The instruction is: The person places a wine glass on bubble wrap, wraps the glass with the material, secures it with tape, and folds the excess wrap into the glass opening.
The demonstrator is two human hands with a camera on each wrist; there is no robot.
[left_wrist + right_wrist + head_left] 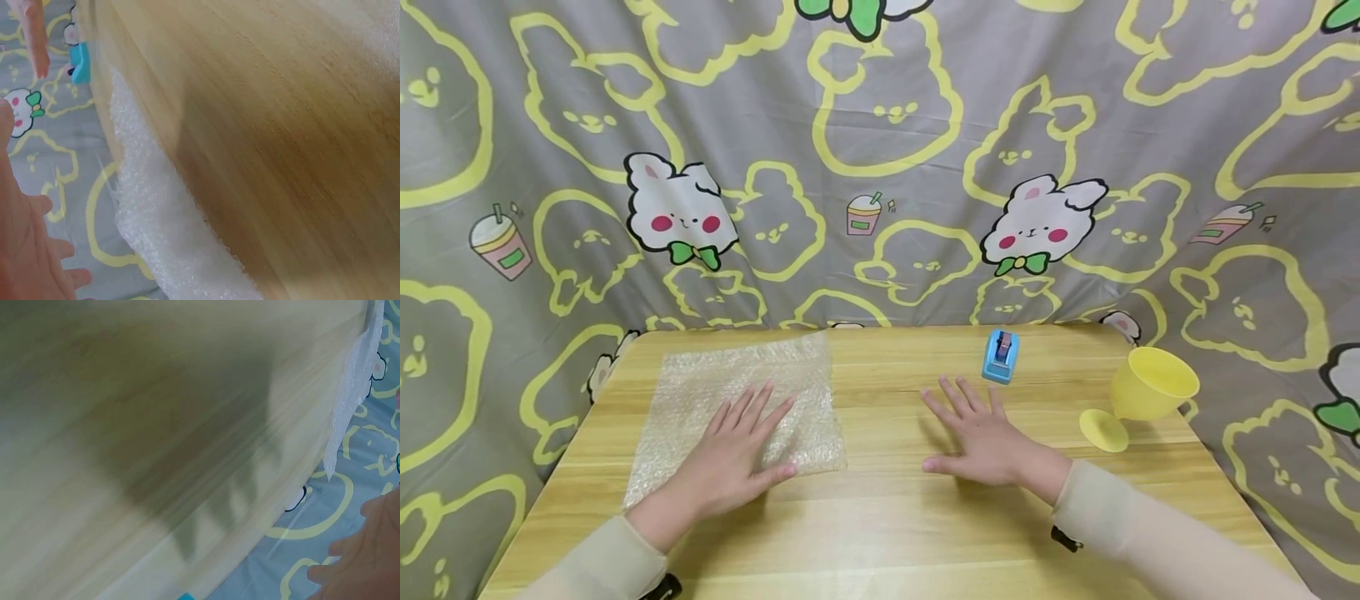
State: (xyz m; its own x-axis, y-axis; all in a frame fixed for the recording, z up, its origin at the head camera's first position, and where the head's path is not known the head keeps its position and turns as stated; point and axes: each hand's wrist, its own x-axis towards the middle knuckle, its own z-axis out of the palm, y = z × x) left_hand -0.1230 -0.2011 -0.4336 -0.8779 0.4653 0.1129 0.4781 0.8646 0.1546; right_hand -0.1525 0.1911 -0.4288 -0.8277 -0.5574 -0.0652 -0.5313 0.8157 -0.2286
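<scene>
My left hand, fingers spread and straight, is over the near right part of a sheet of bubble wrap on the table's left side. In the left wrist view a gap shows between that hand and the bubble wrap. My right hand hovers over bare wood with its fingers spread, casting a shadow below in the right wrist view. Just beyond its fingertips stands a blue tape dispenser with a roll of tape. Neither hand holds anything.
A yellow goblet-shaped plastic cup lies tipped on its side at the right of the wooden table, its round base toward the middle. A grey curtain with cartoon prints hangs behind the table and along both sides.
</scene>
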